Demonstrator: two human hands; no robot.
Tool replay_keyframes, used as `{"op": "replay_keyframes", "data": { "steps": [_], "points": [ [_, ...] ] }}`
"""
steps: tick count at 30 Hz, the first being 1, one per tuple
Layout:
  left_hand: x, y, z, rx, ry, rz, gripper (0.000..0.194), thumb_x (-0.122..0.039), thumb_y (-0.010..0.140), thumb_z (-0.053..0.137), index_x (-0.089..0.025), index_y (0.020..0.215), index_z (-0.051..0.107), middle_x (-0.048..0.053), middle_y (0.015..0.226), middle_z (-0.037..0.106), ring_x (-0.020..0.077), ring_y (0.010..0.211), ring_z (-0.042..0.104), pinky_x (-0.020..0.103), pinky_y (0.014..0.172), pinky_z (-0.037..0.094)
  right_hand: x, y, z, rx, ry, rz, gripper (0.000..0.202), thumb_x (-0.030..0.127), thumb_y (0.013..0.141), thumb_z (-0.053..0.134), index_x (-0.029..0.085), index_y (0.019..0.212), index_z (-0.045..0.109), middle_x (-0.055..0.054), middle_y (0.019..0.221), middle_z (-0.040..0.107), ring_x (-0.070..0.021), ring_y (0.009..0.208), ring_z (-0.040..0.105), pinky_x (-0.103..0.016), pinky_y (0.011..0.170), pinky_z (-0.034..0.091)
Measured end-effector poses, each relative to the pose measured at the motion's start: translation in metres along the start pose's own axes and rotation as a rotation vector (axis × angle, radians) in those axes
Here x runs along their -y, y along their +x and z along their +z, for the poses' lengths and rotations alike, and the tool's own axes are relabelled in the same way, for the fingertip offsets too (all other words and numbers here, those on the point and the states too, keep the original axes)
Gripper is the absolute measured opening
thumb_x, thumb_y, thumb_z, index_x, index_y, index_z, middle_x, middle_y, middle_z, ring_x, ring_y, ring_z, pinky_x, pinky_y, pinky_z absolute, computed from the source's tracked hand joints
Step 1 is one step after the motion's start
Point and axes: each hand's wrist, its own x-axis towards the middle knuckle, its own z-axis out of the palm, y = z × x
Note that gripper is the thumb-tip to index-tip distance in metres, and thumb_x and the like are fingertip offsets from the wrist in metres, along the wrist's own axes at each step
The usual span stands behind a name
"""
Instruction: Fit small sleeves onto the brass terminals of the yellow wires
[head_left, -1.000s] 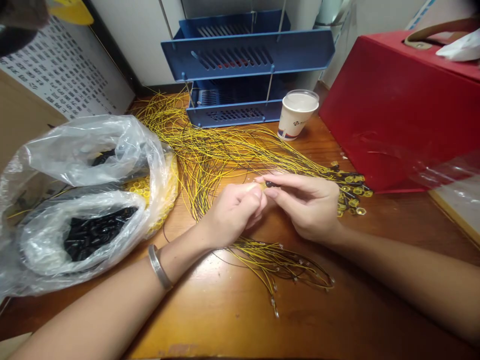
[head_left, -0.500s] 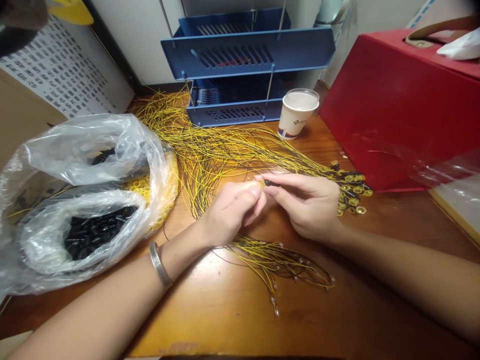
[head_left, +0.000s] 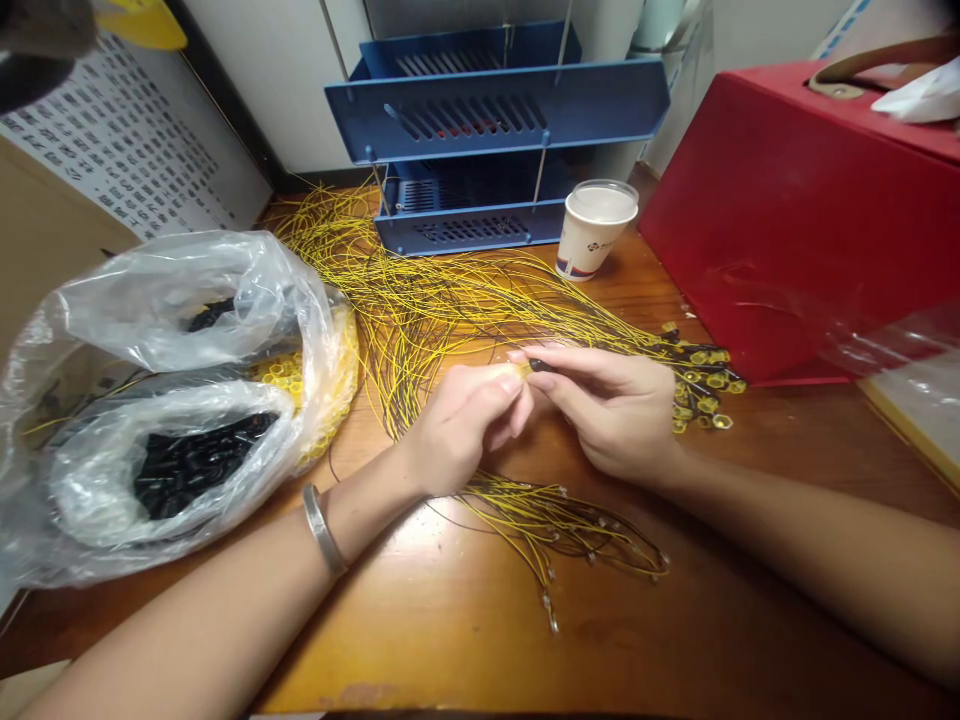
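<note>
Head view, hands first. Left hand (head_left: 454, 430): fingers curled in, their tips closed on a small yellow piece (head_left: 523, 369), blurred in part. Right hand (head_left: 626, 410): thumb and fingertips pinching a black piece (head_left: 538, 366), just beside the yellow one; whether the two are joined, cannot tell.

Lower bundle (head_left: 517, 500), below the hands: thin yellow and black wires, flexible, loosely fanned; ends bare of caps, with small, clear, glassy tips (head_left: 552, 615). By these ends, a good share is left unfitted.

Capped cluster (head_left: 705, 380), right of the right hand: many ends done, each a slim black sleeve with a translucent yellow, flared, six-sided cap. Count unclear, as they overlap.

Long wires (head_left: 427, 290), beyond the hands: springy, tangled, running left from the cluster.

Plastic bags (head_left: 180, 250), left: clear, crinkled, glossy, rims open; ample stock of black sleeves (head_left: 195, 460), smooth and tubular, and yellow caps (head_left: 283, 378).

Surroundings: metal bracelet (head_left: 322, 530) on the left wrist; varnished wooden table (head_left: 420, 640); paper cup (head_left: 596, 230), upright; slotted blue rack (head_left: 480, 110); smooth red box (head_left: 780, 220), strap-handled.
</note>
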Motion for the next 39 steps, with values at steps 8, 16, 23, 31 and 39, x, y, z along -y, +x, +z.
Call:
{"op": "replay_keyframes", "data": {
  "steps": [8,16,23,31,39],
  "points": [
    [0.0016,-0.0008,0.0000,0.003,0.034,0.049,0.047,-0.033,0.103,0.040,-0.014,0.062,0.051,-0.004,0.050,0.045,0.0064,0.047,0.039,0.022,0.048,0.032,0.0006,0.0019,0.0009,-0.007,0.024,-0.010,0.042,0.001,0.080,0.071,0.032,0.108,0.077,0.005,0.104,0.078,-0.0135,0.091,0.077,-0.020,0.086,0.064],
    [0.0041,0.0013,-0.0007,-0.004,0.095,0.087,0.048,-0.032,0.103,0.039,-0.015,0.060,0.048,-0.004,0.052,0.045,0.0059,0.049,0.040,0.021,0.051,0.033,0.0015,0.0015,0.0002,-0.006,-0.001,0.001,0.038,0.004,0.080,0.072,0.031,0.106,0.078,0.004,0.101,0.078,-0.0153,0.088,0.077,-0.023,0.083,0.065],
    [0.0011,-0.0001,-0.0006,0.009,0.075,0.060,0.048,-0.033,0.103,0.037,-0.015,0.062,0.052,-0.004,0.047,0.043,0.0067,0.045,0.039,0.021,0.045,0.029,0.0008,0.0005,0.0008,-0.007,0.006,-0.002,0.040,0.004,0.081,0.072,0.032,0.108,0.077,0.005,0.102,0.078,-0.0139,0.090,0.077,-0.021,0.085,0.064],
    [0.0032,0.0015,-0.0013,-0.008,0.207,0.141,0.048,-0.030,0.103,0.036,-0.015,0.060,0.049,-0.004,0.051,0.046,0.0072,0.051,0.042,0.023,0.055,0.035,-0.0001,-0.0005,-0.0001,-0.003,-0.005,-0.001,0.039,0.005,0.081,0.072,0.032,0.109,0.076,0.005,0.103,0.078,-0.0131,0.091,0.077,-0.020,0.086,0.064],
    [0.0006,-0.0006,-0.0015,0.010,0.111,0.040,0.048,-0.037,0.102,0.036,-0.016,0.062,0.053,-0.003,0.046,0.044,0.0086,0.043,0.040,0.023,0.044,0.030,0.0021,0.0003,0.0000,-0.006,-0.002,0.021,0.034,0.007,0.081,0.073,0.031,0.105,0.078,0.004,0.101,0.079,-0.0151,0.088,0.077,-0.023,0.084,0.065]
  ]
}}
